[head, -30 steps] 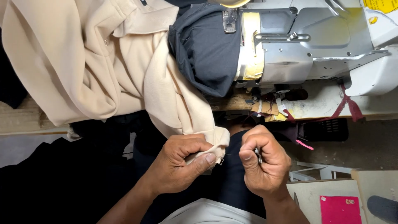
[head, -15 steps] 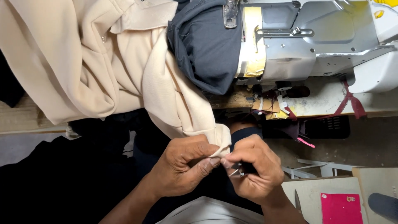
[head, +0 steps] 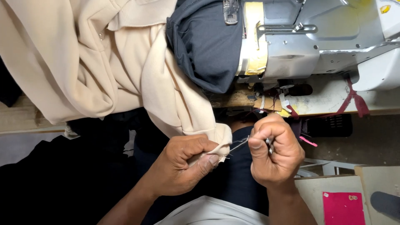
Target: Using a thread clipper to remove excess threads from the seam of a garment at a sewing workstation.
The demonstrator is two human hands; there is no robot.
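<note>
Metal tool [head: 268, 143] half-hidden in right hand [head: 275, 154]

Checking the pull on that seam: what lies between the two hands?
In the head view, a thin pale thread runs from the beige fabric edge pinched by the left hand to the right hand, over dark cloth.

Left hand [head: 185, 160] curled into loose fist, thumb pressed against forefinger in pinch, forearm angled up from lower left. Right hand [head: 275, 152] closed in fist just beside it, knuckles up, thumb tucked, wrist bent, forearm rose from below.
</note>
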